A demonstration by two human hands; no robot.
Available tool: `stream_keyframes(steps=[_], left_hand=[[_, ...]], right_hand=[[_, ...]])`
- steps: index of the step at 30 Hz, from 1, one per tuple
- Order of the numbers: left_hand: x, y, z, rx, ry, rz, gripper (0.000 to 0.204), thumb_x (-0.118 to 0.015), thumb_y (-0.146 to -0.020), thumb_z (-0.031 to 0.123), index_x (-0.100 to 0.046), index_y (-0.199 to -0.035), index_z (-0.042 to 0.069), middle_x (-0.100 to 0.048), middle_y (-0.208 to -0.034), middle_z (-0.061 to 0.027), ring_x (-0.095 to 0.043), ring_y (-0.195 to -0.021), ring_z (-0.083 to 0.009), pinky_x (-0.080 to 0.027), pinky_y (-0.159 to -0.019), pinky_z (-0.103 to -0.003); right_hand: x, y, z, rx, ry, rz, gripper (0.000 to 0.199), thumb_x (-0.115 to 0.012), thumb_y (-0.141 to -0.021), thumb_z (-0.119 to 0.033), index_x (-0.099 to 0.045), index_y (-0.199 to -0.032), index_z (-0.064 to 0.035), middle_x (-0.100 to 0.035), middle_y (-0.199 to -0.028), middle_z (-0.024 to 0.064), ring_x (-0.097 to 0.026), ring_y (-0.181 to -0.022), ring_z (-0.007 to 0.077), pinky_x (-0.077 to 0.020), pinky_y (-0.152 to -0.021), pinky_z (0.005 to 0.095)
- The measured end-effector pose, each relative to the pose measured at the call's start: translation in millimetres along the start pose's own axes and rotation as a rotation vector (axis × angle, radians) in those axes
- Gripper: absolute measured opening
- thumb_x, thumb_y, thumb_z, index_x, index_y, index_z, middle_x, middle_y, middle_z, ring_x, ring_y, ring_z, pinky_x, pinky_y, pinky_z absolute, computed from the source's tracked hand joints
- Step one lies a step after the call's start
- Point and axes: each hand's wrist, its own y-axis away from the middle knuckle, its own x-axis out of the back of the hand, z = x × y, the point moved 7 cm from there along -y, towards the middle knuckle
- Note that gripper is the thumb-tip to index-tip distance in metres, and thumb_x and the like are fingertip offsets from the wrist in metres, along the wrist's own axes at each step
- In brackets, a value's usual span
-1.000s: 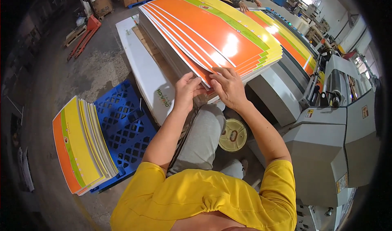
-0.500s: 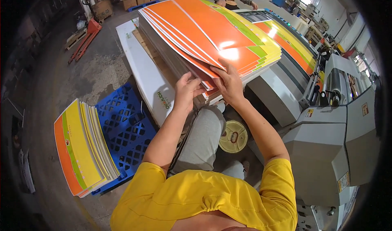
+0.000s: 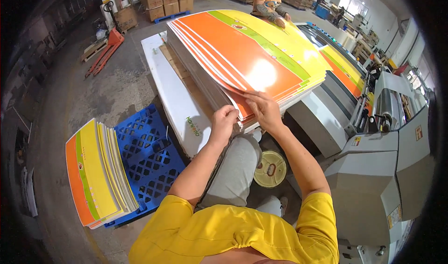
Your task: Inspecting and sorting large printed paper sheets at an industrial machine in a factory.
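Sheets (image 3: 242, 54) lengthwise away from hands (image 3: 247, 117)

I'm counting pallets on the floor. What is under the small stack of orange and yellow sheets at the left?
A blue plastic pallet lies under the small stack. Its grid shows to the right; the part beneath the sheets is covered.

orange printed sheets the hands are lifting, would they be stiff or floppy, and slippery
The orange printed sheets probably flex: the lifted part curves up above the flatter pile. Their glossy faces show a bright glare, so they may slide over each other. The left hand and right hand both grip the near edge, which suggests the stack is heavy.
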Motion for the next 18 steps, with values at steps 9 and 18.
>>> stream_keyframes(steps=[9,18], left_hand=[[-12.4,10.9,21.8,0.012,0.14,0.089,0.026,-0.054,-0.089,0.021,-0.06,-0.106,0.002,-0.058,-0.084,0.001,-0.052,-0.072,-0.0057,-0.045,-0.062,-0.023],[-1.3,0.7,1.4,-0.117,-0.159,0.112,0.024,-0.057,-0.08,0.006,-0.063,-0.102,-0.002,-0.061,-0.074,-0.002,-0.052,-0.065,-0.0053,-0.042,-0.059,-0.021]], right_hand=[[-6.0,3.9,-0.1,0.008,0.145,-0.119,0.036,-0.048,-0.088,-0.029,-0.06,-0.106,0.0,-0.06,-0.105,0.0137,-0.055,-0.097,0.032,-0.042,-0.086,0.0351],[18.1,-15.4,22.2,-0.373,-0.093,0.135,0.027,-0.054,-0.087,-0.023,-0.062,-0.099,-0.0002,-0.064,-0.096,0.0126,-0.06,-0.085,0.027,-0.0454,-0.076,0.033]])
